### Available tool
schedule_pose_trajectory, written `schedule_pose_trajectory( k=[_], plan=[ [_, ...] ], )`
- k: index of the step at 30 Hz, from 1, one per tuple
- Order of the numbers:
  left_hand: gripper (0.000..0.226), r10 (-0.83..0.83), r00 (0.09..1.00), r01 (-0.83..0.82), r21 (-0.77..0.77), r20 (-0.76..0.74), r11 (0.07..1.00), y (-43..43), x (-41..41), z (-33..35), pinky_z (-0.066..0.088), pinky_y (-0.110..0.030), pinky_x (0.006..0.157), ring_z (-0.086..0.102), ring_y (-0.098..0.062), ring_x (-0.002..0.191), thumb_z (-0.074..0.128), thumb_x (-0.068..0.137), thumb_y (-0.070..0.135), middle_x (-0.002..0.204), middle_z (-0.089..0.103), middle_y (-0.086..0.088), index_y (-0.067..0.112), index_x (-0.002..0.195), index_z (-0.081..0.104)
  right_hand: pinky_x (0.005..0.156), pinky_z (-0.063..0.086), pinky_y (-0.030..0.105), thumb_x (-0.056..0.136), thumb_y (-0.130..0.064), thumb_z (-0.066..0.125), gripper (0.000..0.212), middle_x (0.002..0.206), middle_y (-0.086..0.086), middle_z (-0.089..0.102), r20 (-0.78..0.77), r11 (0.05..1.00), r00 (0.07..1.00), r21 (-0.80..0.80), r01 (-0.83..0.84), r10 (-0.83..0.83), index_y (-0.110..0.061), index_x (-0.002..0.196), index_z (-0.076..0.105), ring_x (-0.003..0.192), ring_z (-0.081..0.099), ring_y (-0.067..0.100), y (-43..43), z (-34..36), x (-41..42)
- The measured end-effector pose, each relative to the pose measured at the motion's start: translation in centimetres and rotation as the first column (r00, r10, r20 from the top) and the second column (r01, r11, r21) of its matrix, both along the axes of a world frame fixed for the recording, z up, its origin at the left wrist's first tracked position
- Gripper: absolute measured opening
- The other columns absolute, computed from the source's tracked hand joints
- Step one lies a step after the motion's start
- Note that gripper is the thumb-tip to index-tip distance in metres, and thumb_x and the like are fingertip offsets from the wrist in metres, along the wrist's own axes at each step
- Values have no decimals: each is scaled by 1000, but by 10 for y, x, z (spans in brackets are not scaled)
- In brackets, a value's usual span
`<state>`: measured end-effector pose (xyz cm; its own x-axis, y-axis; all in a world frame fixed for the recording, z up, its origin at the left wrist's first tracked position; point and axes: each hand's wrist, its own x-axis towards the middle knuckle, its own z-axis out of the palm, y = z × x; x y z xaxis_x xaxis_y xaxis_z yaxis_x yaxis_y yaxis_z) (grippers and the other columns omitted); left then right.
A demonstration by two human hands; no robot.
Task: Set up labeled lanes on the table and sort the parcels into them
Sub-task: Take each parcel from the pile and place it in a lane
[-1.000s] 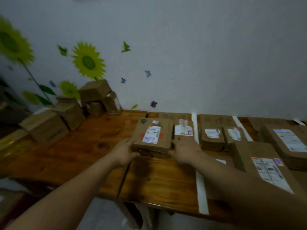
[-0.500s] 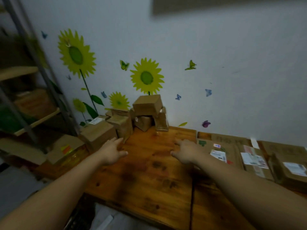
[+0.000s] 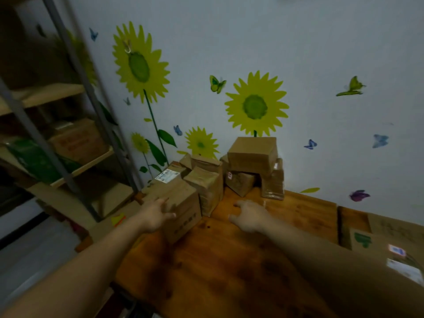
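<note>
Parcel [image 3: 186, 199] touched by spread-fingered left hand [image 3: 154, 215]; right hand [image 3: 250, 218] loose, empty, over table [image 3: 229, 265].

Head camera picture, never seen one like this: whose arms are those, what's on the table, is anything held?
No machine here: a person wears a wide-angle camera on the head, looking down, so both bare arms are their own. On the wooden table a pile of brown parcels stands by the sunflower wall; a flat labelled parcel lies at the right. The left hand reaches the nearest box, fingers spread; the right hand, fingers relaxed, is over bare wood. Neither holds anything.
</note>
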<state>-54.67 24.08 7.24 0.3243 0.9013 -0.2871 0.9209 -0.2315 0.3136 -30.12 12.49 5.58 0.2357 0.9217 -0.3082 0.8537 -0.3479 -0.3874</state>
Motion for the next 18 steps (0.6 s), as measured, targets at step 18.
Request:
schedule_pose_trajectory(
  k=[18],
  plan=[
    [47, -80, 948, 179, -309, 307, 934, 136, -40, -67, 47, -28, 77, 56, -12, 95, 58, 88, 40, 122, 58, -3, 21, 130, 48, 61, 40, 15, 96, -39, 51, 17, 100, -15, 56, -587, 913, 714, -125, 387, -383, -38, 112, 47, 80, 53, -2, 103, -56, -139]
  ],
)
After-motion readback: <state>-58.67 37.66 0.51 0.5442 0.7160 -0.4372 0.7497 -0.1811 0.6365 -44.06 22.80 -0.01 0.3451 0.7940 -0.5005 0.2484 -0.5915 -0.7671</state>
